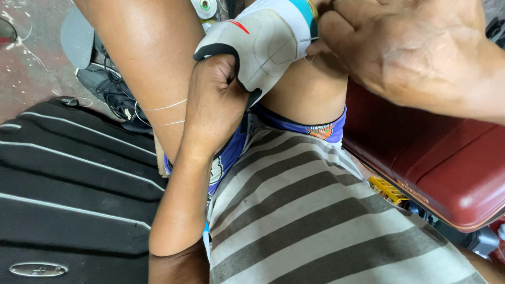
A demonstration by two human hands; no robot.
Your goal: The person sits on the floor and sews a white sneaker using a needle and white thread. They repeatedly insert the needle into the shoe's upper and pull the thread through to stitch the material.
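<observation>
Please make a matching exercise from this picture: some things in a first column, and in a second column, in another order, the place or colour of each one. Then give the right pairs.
Column one:
1. left hand
2. right hand
3. red case
4. black case

Column two:
a. lies at the left side, dark with pale ridges
b. pinches a needle at the upper edge of the shoe
c. grips the shoe from below, by its black-edged part
d. stands at the right side, glossy

Right pairs: 1-c, 2-b, 3-d, 4-a
</observation>
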